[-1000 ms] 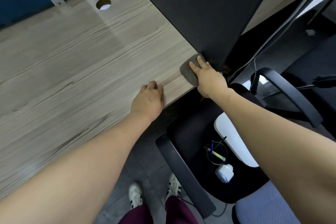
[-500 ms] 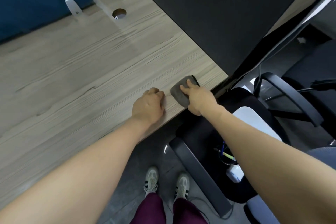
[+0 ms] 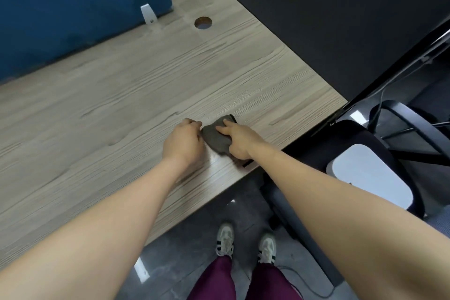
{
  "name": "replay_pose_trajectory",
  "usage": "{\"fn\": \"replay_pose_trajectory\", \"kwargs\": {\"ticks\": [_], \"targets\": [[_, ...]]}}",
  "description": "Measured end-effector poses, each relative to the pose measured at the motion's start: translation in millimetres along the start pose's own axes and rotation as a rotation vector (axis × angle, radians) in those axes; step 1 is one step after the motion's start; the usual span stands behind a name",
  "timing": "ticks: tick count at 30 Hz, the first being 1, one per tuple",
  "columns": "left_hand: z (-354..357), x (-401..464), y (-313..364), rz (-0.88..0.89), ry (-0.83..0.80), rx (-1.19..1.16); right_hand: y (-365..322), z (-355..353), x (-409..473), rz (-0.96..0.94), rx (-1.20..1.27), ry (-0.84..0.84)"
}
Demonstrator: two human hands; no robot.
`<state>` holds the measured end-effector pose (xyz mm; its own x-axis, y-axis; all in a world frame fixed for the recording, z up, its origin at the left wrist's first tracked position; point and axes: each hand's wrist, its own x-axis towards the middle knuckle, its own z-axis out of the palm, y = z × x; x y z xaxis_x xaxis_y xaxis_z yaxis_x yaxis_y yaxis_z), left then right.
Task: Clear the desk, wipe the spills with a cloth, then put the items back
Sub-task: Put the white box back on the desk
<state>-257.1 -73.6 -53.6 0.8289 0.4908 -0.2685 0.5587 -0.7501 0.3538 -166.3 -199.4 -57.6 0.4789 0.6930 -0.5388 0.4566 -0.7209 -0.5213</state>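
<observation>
The desk [image 3: 102,114] is big and made of pale wood, and its top is bare but for the hands and the cloth, so I think the clearing part is done and this is the wiping step. A blue wall [image 3: 73,7] stands along the far side, with a round hole [image 3: 203,23] in the wood near it. A black panel [image 3: 328,19] closes off the right side. Beside the desk is a black chair [image 3: 365,148], and a white thing [image 3: 370,175] lies on its seat; that may be one of the things to put back.

The right hand [image 3: 241,143] lies flat on the grey cloth [image 3: 215,137], fingers out straight, pressing it down on the wood near the front edge. The left hand [image 3: 182,141] rests on the desk just beside the cloth. Its fingers look curled under, and I cannot tell if they pinch the cloth's edge or hold nothing.

A shiny wet streak [image 3: 214,161] shows on the wood by the cloth. I think the next move is to push the cloth over that patch and on along the desk, pressing evenly so no wet is left. Then the things can go back.

No words or brand names can be read anywhere. The shoes [image 3: 225,240] have dark stripes, but no name shows.
</observation>
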Motion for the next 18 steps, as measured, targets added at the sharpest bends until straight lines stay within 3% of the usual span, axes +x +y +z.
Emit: {"fn": "replay_pose_trajectory", "kwargs": {"ticks": [4,7,13,18], "targets": [[-4,8,10,0.01,0.02,-0.132,15,-10,-15,0.012,0.042,0.095],[3,14,45,0.114,-0.007,-0.177,43,-30,-37,0.117,0.102,0.235],[46,10,144,0.399,-0.191,-0.235,125,-40,-103,0.41,0.183,0.484],[94,3,227,0.532,-0.31,-0.175,202,-29,-164,0.615,0.271,0.619]]}}
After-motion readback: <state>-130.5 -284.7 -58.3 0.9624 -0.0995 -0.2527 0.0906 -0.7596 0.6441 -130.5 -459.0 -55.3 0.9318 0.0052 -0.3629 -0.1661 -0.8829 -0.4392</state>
